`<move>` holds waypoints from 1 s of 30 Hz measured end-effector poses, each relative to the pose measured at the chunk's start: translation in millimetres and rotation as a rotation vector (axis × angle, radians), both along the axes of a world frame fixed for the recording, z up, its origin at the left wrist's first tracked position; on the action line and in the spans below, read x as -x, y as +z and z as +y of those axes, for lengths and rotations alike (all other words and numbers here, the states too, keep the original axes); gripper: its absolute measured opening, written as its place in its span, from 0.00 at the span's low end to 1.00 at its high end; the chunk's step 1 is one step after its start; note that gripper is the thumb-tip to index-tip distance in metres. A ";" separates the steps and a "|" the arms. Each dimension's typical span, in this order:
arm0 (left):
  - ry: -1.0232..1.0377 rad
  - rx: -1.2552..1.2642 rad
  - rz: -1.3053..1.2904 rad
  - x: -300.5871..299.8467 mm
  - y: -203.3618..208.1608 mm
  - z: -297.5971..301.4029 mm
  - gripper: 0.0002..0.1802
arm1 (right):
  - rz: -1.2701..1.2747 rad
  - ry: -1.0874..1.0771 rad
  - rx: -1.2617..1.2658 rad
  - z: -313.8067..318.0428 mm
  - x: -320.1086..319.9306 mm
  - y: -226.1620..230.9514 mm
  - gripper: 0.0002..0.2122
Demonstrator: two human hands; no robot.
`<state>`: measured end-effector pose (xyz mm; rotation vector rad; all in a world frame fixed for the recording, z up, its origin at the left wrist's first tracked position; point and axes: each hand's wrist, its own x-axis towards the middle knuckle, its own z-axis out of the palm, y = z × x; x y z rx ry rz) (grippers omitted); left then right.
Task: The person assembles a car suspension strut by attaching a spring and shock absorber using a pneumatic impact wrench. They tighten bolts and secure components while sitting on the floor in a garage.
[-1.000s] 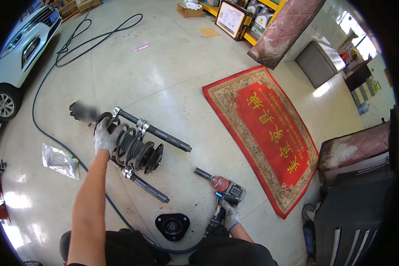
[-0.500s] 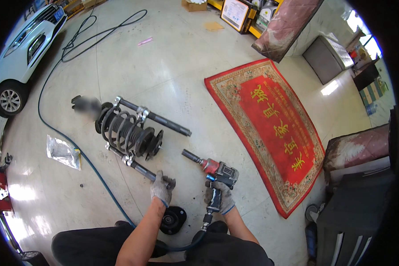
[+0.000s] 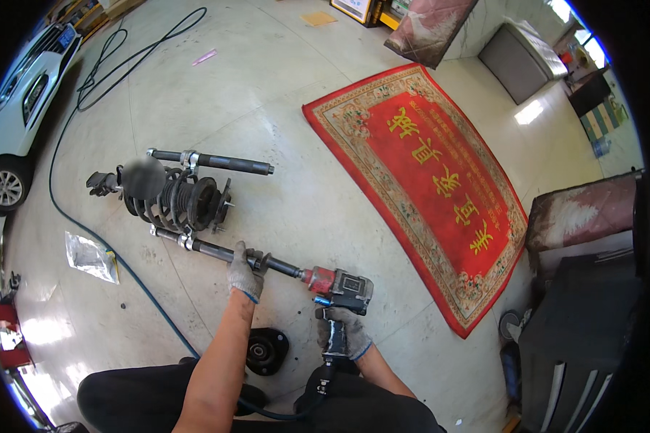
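My left hand, in a grey work glove, is closed round the end of the nearer spring compressor rod. Held by its grip in my gloved right hand is a red and black air impact wrench. Its long socket meets the rod's end beside my left hand. Both compressor rods are clamped along a black coil spring strut lying on the floor; the farther rod runs along its other side. A round black strut mount lies by my knees.
A dark air hose runs from the wrench across the floor to the far left. A clear plastic bag lies left. The red patterned rug spreads at right, with a black cabinet beyond. A white car stands at left.
The wrench has moved left, bringing its socket from apart to the end of the nearer rod. The strut and rods have turned somewhat, and the head view has shifted.
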<state>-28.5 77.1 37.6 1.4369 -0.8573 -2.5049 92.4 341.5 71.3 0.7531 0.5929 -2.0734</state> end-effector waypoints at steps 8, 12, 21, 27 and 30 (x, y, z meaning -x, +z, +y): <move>0.019 0.034 0.070 -16.0 0.9 -6.5 0.11 | 0.031 0.107 -0.099 -14.7 -0.9 24.5 0.15; 0.112 0.032 0.011 -20.0 -7.8 -4.6 0.10 | 0.144 0.094 -0.168 -32.3 -19.6 49.2 0.16; -0.017 -0.335 0.194 -38.7 19.1 3.3 0.15 | 0.071 0.059 -0.047 -42.2 -34.9 26.4 0.13; 0.034 -0.172 0.047 -23.7 -6.3 -17.8 0.16 | 0.152 0.021 -0.010 -55.5 -42.3 21.8 0.11; 0.044 -0.120 0.033 -20.5 -1.7 -16.0 0.16 | 0.094 -0.016 0.005 -59.7 -43.5 21.9 0.12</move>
